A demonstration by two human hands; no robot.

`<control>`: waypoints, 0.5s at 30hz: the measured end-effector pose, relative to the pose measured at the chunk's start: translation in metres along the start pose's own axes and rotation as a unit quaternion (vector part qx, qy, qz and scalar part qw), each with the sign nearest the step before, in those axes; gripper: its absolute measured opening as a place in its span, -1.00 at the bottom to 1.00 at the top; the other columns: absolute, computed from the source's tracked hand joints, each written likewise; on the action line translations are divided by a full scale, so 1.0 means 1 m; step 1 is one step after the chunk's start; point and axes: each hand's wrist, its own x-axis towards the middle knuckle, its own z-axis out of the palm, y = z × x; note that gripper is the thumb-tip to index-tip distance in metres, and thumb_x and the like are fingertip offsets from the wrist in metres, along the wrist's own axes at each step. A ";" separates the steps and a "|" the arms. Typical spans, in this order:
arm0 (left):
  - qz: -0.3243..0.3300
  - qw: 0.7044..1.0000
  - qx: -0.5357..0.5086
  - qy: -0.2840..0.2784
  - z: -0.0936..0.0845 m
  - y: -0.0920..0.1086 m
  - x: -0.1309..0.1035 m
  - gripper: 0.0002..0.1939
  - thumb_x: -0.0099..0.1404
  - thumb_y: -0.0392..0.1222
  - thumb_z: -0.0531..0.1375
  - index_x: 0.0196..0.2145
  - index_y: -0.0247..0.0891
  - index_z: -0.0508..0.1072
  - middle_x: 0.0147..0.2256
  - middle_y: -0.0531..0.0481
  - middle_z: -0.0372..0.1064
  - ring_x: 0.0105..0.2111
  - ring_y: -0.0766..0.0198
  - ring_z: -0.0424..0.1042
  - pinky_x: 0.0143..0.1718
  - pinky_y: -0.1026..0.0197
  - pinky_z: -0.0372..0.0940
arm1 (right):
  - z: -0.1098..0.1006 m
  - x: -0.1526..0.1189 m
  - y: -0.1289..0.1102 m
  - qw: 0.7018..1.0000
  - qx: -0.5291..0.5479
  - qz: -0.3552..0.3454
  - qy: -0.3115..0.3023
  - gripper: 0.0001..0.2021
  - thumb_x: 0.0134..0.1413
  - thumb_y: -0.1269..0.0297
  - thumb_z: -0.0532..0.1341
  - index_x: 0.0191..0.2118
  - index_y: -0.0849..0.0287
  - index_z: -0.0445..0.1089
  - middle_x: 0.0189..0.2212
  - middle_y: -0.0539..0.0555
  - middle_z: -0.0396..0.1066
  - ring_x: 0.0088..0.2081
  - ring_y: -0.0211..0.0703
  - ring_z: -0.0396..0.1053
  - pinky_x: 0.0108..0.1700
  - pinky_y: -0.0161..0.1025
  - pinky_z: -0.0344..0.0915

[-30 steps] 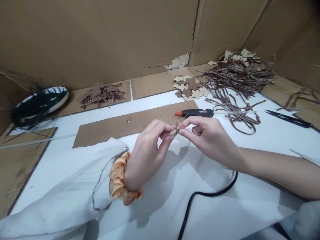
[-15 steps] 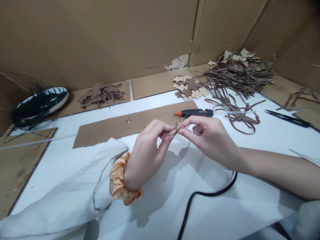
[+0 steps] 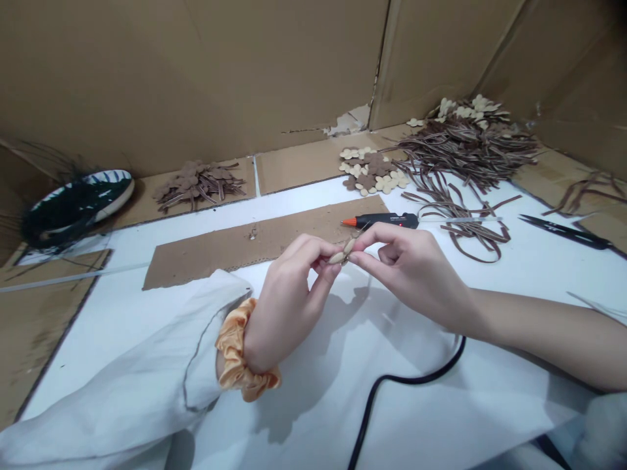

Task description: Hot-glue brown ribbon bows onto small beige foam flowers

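Note:
Between my two hands is a small beige flower piece [image 3: 337, 258] with rounded petals, partly covered by fingertips. My left hand [image 3: 296, 287], with an orange scrunchie [image 3: 240, 352] at its wrist, pinches the flower's left side between thumb and fingers. My right hand [image 3: 409, 271] pinches its right side, the other fingers curled in. A thin dark strand sticks out near the right fingertips; I cannot tell what it belongs to. Just behind the hands lies a black glue gun [image 3: 385, 220] with an orange nozzle, a clear stick in its back end.
A cardboard strip [image 3: 220, 241] lies on the white surface. Behind it sit a pile of brown flowers [image 3: 198, 183], beige and brown flowers [image 3: 375, 171] and a heap of brown strips [image 3: 470, 150]. Black tweezers [image 3: 563, 232] lie right, a bowl [image 3: 115, 189] left. A black cable [image 3: 392, 378] curves in front.
The flower piece has turned slightly between my fingertips, and its beige petals show more. Both hands have stayed almost in place.

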 end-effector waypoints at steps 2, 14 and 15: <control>0.000 1.000 0.000 0.000 0.000 0.000 0.000 -0.94 0.29 -0.36 0.11 -0.31 -0.29 0.38 -0.38 0.02 0.33 -0.38 0.36 0.32 -0.34 0.33 0.21 | 0.000 0.000 0.000 1.000 0.006 0.006 -0.002 -0.92 0.07 0.37 0.21 -0.42 0.21 0.36 -0.47 -0.07 0.44 -0.69 -0.48 -0.02 -0.58 -0.37 0.00; -0.006 1.000 -0.002 -0.002 0.000 0.001 0.000 -0.94 0.29 -0.33 0.11 -0.31 -0.28 0.39 -0.38 0.03 0.33 -0.40 0.36 0.31 -0.35 0.33 0.21 | 0.000 -0.002 0.000 0.999 0.042 0.035 0.003 -0.89 0.05 0.33 0.23 -0.43 0.17 0.28 -0.52 -0.13 0.34 -0.68 -0.50 -0.04 -0.59 -0.38 0.00; -0.006 1.000 -0.002 -0.003 0.000 0.001 0.001 -0.94 0.29 -0.33 0.12 -0.31 -0.28 0.39 -0.39 0.03 0.33 -0.40 0.36 0.31 -0.35 0.33 0.21 | 0.000 -0.002 0.000 0.998 0.043 0.035 0.003 -0.89 0.06 0.33 0.23 -0.42 0.17 0.28 -0.53 -0.13 0.34 -0.68 -0.50 -0.04 -0.59 -0.38 0.00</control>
